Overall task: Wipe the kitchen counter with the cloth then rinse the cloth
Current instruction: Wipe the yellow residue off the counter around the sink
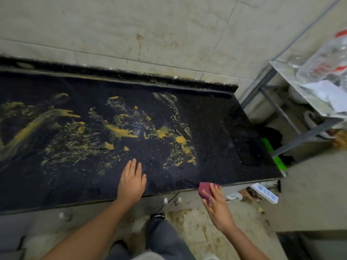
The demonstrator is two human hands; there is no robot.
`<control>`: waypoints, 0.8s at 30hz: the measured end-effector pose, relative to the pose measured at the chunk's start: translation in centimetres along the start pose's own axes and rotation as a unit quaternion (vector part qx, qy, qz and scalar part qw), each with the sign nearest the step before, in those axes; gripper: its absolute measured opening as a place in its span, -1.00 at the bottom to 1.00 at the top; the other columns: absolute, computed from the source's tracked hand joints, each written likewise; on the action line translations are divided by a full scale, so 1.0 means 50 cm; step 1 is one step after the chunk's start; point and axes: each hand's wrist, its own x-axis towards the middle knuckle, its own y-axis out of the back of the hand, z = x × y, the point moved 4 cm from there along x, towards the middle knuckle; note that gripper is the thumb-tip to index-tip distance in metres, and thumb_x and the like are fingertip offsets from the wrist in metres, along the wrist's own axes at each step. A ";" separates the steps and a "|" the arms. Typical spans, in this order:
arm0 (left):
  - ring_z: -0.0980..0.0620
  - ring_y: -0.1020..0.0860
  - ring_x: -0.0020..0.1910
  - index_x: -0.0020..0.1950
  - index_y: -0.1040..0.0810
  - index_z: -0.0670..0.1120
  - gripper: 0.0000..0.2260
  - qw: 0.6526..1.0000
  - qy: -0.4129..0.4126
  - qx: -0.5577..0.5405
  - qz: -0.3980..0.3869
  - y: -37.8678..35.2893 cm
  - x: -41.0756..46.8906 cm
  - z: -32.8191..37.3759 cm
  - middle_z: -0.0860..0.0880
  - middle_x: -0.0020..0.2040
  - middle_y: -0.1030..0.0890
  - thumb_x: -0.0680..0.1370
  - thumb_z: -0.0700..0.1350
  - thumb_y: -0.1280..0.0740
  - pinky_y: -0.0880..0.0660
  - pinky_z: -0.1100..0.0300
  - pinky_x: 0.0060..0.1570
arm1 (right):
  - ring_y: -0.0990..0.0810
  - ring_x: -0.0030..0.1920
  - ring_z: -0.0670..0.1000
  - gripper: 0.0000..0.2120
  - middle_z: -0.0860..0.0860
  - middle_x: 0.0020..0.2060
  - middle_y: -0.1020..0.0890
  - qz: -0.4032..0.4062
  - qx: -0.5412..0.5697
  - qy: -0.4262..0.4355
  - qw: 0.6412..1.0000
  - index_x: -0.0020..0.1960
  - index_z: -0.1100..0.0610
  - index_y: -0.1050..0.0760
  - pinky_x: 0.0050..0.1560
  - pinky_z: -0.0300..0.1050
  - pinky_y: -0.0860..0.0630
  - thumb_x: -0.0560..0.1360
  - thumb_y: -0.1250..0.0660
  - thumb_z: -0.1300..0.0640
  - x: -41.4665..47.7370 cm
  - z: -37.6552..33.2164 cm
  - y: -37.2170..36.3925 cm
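A black stone counter (216, 117) runs across the view, smeared with yellow-orange stains (120, 131) from the left edge to right of centre. My left hand (132, 182) lies flat on the counter near its front edge, fingers straight. My right hand (218, 207) holds a small maroon cloth (205, 188) just off the counter's front edge, to the right of the left hand. The cloth hangs at the level of the edge; whether it touches the counter I cannot tell.
A stained tiled wall (169, 34) backs the counter. At the right stands a metal rack (285, 113) with plastic bags (323, 64) on it. A green item (274, 152) lies beside the counter's right end. Cabinet knobs (177, 200) sit below the front edge. No sink is in view.
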 end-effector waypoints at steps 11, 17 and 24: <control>-0.11 -0.24 0.44 0.40 -0.33 -0.23 -0.62 0.999 -0.020 -0.025 0.036 0.018 0.000 -0.056 -0.15 0.41 -0.35 0.62 -0.10 -0.15 -0.22 0.05 0.38 | -0.54 -0.10 0.13 -0.63 0.19 -0.07 -0.57 0.138 0.340 -0.158 0.917 0.12 0.26 -0.50 -0.17 -0.11 -0.39 0.60 -0.10 -0.01 0.073 -0.014 0.166; -0.16 -0.61 0.05 0.05 -0.63 -0.25 -0.50 0.999 0.011 0.032 0.037 0.013 0.006 -0.070 -0.18 0.05 -0.64 0.58 0.01 0.02 -0.55 -0.05 -0.05 | -0.29 0.40 0.20 -0.55 0.24 0.38 -0.34 0.218 0.101 -0.058 0.969 0.41 0.21 -0.29 0.36 0.04 -0.23 0.60 -0.10 0.00 0.271 -0.064 0.204; -0.13 -0.38 0.21 0.10 -0.60 -0.27 -0.35 0.995 0.007 0.059 0.078 -0.003 0.005 -0.062 -0.24 0.14 -0.58 0.63 0.10 0.18 -0.29 0.05 0.19 | 0.21 0.51 0.07 -0.44 0.08 0.52 0.12 0.024 -0.101 -0.006 0.995 0.52 -0.01 0.09 0.47 0.01 0.26 0.58 0.10 -0.19 0.432 -0.062 0.101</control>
